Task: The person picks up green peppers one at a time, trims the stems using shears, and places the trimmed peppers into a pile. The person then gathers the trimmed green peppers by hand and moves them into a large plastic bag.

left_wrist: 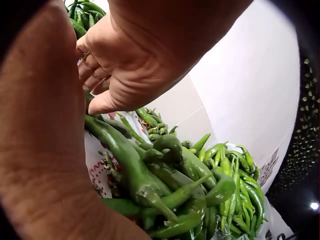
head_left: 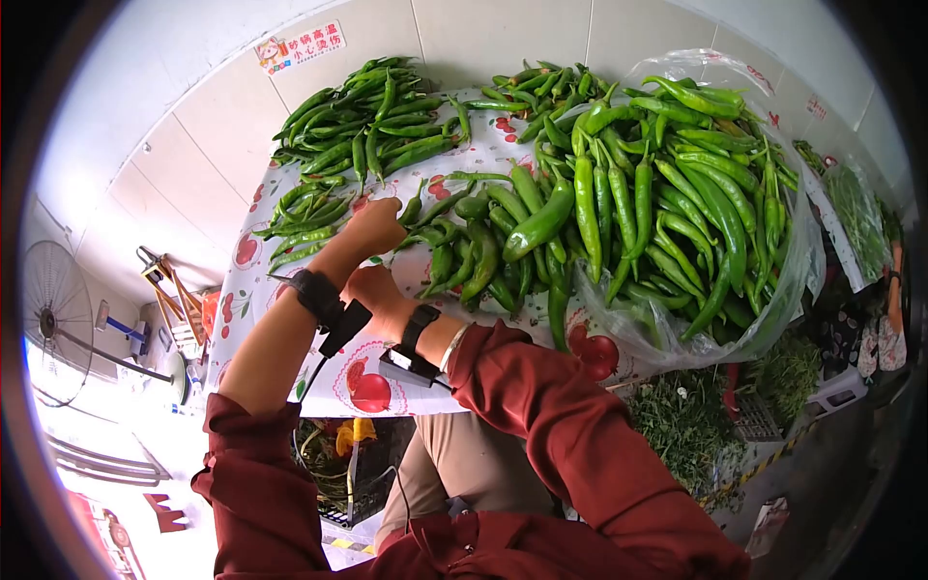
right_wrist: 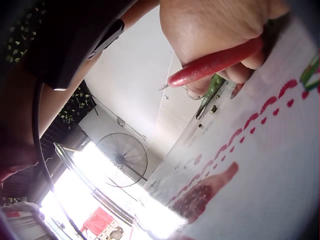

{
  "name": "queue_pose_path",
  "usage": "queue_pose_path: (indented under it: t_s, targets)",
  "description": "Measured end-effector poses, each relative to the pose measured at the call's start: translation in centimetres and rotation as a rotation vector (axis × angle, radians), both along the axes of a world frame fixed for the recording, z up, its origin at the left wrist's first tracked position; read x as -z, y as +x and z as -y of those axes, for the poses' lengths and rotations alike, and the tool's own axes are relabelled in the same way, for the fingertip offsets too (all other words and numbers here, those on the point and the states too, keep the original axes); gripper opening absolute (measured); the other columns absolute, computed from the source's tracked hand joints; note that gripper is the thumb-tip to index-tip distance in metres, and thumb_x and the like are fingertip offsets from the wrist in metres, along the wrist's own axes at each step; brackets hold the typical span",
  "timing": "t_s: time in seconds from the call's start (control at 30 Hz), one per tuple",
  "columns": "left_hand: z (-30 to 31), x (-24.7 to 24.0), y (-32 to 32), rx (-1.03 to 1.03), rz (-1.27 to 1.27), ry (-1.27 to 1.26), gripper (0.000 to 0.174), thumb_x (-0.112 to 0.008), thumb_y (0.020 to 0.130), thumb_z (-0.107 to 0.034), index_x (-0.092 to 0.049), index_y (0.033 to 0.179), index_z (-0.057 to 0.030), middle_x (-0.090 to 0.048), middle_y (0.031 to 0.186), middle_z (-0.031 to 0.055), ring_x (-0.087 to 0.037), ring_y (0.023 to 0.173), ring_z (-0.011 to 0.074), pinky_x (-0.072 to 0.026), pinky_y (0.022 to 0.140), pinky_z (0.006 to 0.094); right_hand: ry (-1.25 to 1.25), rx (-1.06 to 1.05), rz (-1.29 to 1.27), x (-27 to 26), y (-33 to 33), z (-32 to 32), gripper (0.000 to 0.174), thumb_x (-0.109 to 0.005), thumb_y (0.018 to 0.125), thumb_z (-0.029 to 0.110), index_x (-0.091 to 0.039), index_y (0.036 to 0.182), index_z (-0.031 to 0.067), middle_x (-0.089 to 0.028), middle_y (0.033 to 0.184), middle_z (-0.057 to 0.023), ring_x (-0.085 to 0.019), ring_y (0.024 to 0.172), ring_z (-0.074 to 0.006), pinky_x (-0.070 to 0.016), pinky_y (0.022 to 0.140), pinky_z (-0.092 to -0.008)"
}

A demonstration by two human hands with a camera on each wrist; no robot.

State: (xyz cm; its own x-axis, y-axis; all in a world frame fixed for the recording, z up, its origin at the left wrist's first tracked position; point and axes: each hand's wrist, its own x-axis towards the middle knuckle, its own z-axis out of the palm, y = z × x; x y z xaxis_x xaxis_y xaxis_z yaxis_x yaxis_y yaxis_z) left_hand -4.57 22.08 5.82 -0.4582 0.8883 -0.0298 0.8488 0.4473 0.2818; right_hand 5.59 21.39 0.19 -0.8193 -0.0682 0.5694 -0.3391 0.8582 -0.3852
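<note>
My left hand (head_left: 375,229) is over the table at the near side of the green peppers, its fingers bent. In the left wrist view, a bit of green shows between thumb and fingers of the left hand (left_wrist: 132,62); I cannot tell whether it is gripped. Just below it, my right hand (head_left: 382,295) is partly hidden by its wrist in the head view. In the right wrist view, the right hand (right_wrist: 215,25) holds a red chili pepper (right_wrist: 215,62) against its curled fingers, and a green pepper (right_wrist: 211,95) pokes out beneath them. Thick green peppers (head_left: 478,261) lie right of both hands.
A heap of slim green peppers (head_left: 387,126) lies at the back left. At the right, a clear plastic bag (head_left: 807,251) holds many long green peppers (head_left: 619,203). The patterned tablecloth (head_left: 280,348) covers the table. A standing fan (head_left: 48,319) is at the left.
</note>
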Motion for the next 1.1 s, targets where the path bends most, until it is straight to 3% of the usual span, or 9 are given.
queue_pose_path:
  t_s: [0.07,0.1,0.17,0.2,0.3,0.47,0.63,0.77,1.1]
  targets:
    - [-0.1,0.5,-0.8,0.010,-0.024,-0.009,0.037,-0.057,0.073,-0.018,-0.061,0.100,0.0065,-0.062,0.102,0.0290,-0.059,0.101,0.0411,-0.0452,0.088,0.0447,-0.149,0.070,-0.129,0.1,-0.1,0.5,0.022,-0.070,0.056,0.027,-0.057,0.053,0.0098,-0.059,0.061,-0.0138,-0.062,0.061,-0.0336,-0.0493,0.057,-0.0424]
    - [-0.2,0.1,-0.9,0.007,-0.047,-0.061,0.036,-0.057,0.073,-0.018,-0.061,0.100,0.0063,-0.061,0.102,0.0291,-0.058,0.101,0.0411,-0.0451,0.088,0.0450,-0.150,0.066,-0.126,0.0,-0.1,0.5,0.022,-0.070,0.056,0.027,-0.057,0.053,0.0098,-0.059,0.061,-0.0138,-0.062,0.061,-0.0336,-0.0493,0.057,-0.0424]
    - [-0.1,-0.6,-1.0,-0.001,-0.067,-0.114,0.036,-0.057,0.073,-0.018,-0.061,0.099,0.0061,-0.061,0.101,0.0293,-0.057,0.101,0.0412,-0.0450,0.088,0.0453,-0.154,0.055,-0.093,-0.1,-0.2,0.5,0.020,-0.070,0.060,0.026,-0.059,0.061,0.0087,-0.060,0.062,-0.0142,-0.063,0.061,-0.0331,-0.0500,0.057,-0.0427]
    - [0.2,-1.9,-0.5,-0.030,-0.053,-0.047,0.035,-0.057,0.073,-0.018,-0.060,0.099,0.0056,-0.060,0.101,0.0290,-0.057,0.100,0.0410,-0.0448,0.088,0.0452,-0.157,0.049,-0.090,0.0,-0.3,0.6,0.020,-0.070,0.060,0.026,-0.059,0.061,0.0087,-0.060,0.062,-0.0142,-0.063,0.061,-0.0331,-0.0500,0.057,-0.0427]
    - [2.7,-5.2,1.1,-0.047,-0.118,0.276,0.036,-0.057,0.076,-0.019,-0.060,0.103,0.0036,-0.057,0.098,0.0251,-0.057,0.096,0.0391,-0.0445,0.087,0.0445,-0.075,0.157,0.008,0.5,-1.0,1.1,0.025,-0.067,0.074,0.025,-0.061,0.085,0.0043,-0.064,0.065,-0.0148,-0.065,0.061,-0.0316,-0.0502,0.056,-0.0427]
    - [9.5,-8.5,4.0,-0.162,-0.128,0.587,0.038,-0.059,0.079,-0.015,-0.059,0.113,0.0020,-0.059,0.101,0.0229,-0.062,0.088,0.0336,-0.0475,0.080,0.0385,-0.046,0.160,-0.002,0.3,-0.7,0.9,0.025,-0.064,0.079,0.029,-0.061,0.082,0.0040,-0.063,0.063,-0.0148,-0.064,0.059,-0.0312,-0.0502,0.056,-0.0426]
    - [17.3,-4.6,5.3,-0.375,-0.088,0.699,0.033,-0.060,0.082,-0.012,-0.058,0.111,0.0037,-0.065,0.090,0.0195,-0.065,0.077,0.0279,-0.0497,0.072,0.0356,-0.070,0.187,-0.043,-0.1,-0.7,0.9,0.030,-0.063,0.082,0.034,-0.062,0.076,0.0051,-0.062,0.061,-0.0159,-0.062,0.056,-0.0334,-0.0489,0.051,-0.0427]
    - [21.2,0.2,6.3,-0.530,-0.159,0.685,0.033,-0.063,0.082,-0.012,-0.059,0.112,0.0008,-0.062,0.091,0.0155,-0.062,0.080,0.0298,-0.0486,0.073,0.0357,-0.069,0.180,0.015,-0.6,-0.4,0.8,0.033,-0.063,0.082,0.036,-0.062,0.074,0.0043,-0.062,0.061,-0.0160,-0.063,0.058,-0.0334,-0.0492,0.052,-0.0429]
    - [23.1,4.1,7.4,-0.712,-0.146,0.604,0.038,-0.062,0.083,-0.015,-0.058,0.120,-0.0073,-0.061,0.101,0.0094,-0.061,0.089,0.0293,-0.0485,0.076,0.0364,-0.022,0.165,0.037,-1.0,-0.4,0.8,0.041,-0.068,0.079,0.045,-0.058,0.077,0.0057,-0.063,0.064,-0.0128,-0.063,0.061,-0.0338,-0.0487,0.054,-0.0419]
